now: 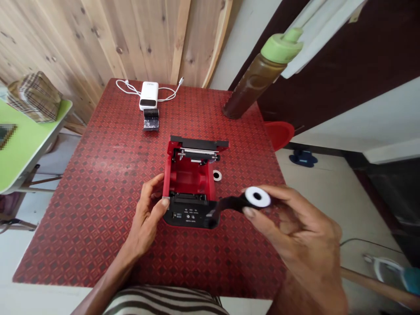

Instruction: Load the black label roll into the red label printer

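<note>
A small red and black label printer (188,177) stands on the red table with its lid raised and its red compartment exposed, nothing in it. My left hand (149,214) grips the printer's left front corner, thumb on the black front panel. In front of and right of it, my right hand (295,232) pinches a roll with a white core (257,196) between thumb and fingers. From that roll a loose black strip (231,202) hangs leftward across the panel's right end. A white ring-shaped piece (217,175) lies close to the printer's right side.
On the table (111,197), a white power bank (149,94) with white cable lies at the back, a curled black strip (151,120) before it. A tall brown bottle (259,81) with a green cap stands back right. At left is a green table (22,144) with a plaid bag (37,96).
</note>
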`<state>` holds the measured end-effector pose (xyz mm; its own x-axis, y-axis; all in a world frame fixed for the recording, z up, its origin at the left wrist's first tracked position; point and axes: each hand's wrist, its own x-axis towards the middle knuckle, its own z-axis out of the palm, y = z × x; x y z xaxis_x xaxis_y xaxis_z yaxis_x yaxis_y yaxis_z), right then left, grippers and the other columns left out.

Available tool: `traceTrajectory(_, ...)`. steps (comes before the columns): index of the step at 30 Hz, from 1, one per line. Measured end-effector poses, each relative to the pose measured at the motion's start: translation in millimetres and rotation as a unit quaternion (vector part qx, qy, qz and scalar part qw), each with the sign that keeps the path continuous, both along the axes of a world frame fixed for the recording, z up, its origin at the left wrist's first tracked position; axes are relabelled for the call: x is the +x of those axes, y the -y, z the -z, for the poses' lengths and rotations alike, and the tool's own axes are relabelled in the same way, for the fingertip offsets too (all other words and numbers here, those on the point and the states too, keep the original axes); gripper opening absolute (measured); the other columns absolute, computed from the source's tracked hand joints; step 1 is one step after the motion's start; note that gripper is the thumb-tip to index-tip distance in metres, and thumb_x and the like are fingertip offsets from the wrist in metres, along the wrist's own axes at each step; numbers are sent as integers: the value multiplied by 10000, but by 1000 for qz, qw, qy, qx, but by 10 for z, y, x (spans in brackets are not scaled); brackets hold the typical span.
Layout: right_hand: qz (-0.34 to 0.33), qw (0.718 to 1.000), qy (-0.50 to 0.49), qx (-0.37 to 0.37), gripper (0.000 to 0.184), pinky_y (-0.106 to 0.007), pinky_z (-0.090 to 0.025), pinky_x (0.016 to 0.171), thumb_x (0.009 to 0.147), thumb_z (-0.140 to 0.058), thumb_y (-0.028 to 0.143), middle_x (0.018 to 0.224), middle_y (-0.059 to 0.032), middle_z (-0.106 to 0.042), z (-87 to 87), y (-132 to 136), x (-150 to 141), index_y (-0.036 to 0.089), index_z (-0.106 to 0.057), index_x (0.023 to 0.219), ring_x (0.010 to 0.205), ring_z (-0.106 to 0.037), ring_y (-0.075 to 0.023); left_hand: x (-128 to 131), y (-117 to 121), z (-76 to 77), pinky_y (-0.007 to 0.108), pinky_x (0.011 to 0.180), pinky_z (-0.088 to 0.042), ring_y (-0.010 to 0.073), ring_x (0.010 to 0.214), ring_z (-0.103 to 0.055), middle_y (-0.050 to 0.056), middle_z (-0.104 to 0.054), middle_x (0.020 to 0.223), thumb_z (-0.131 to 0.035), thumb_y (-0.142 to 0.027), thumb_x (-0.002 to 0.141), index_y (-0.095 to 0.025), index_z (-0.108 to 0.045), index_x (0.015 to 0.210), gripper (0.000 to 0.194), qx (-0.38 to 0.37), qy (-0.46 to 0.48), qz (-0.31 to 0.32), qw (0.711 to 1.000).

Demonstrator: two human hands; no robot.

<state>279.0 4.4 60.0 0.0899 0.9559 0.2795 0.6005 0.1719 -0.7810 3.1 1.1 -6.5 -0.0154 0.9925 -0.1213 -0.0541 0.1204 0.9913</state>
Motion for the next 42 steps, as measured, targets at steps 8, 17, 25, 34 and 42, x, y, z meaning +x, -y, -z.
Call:
traceTrajectory(8,210,970,-102,-61,331,-326,-584,636,928,-850,481,877,-38,-813,966,453,-273,227,-756,1117,688,-724,-199,-11,-19,46,455,1012,-582,298,1204,-726,100,-707,1545,-645,-539,1088,-285,-608,1601,574,12,-24,-5,1000)
traceTrajectory(17,-20,996,-23,-85,173,-323,-632,685,989,-708,305,861,-10,-805,868,577,-325,254,-770,1142,693,-749,-200,-33,-16,60,458,1002,-598,342,1330,-717,107,-717,1558,-655,-537,1081,-281,-616,1604,583,9,-25,-5,1000)
traceTrajectory(25,-55,993,-24,-98,447,-337,-665,726,967,-778,269,962,-23,-819,735,599,-108,244,-741,1412,669,-731,-177,-28,-16,31,445,1009,-617,336,1343,-722,104,-708,1581,-678,-527,1074,-279,-634,1586,570,10,-15,-7,1000)
traceTrajectory(34,23,993,-61,-94,414,-425,-644,830,963,-789,443,1030,-62,-819,776,-177,132,251,-784,1329,832,-758,-232,-35,-19,34,482,1131,-576,342,1395,-697,98,-700,1597,-678,-528,1078,-281,-631,1593,573,9,-18,-11,1000)
traceTrajectory(42,-2,997,-36,-63,239,-470,-612,943,929,-722,400,1101,-91,-819,1056,-639,-205,246,-755,1109,993,-739,-277,-41,-14,5,469,1165,-554,313,1386,-702,82,-693,1603,-689,-532,1084,-296,-629,1590,561,-4,-7,-5,1000)
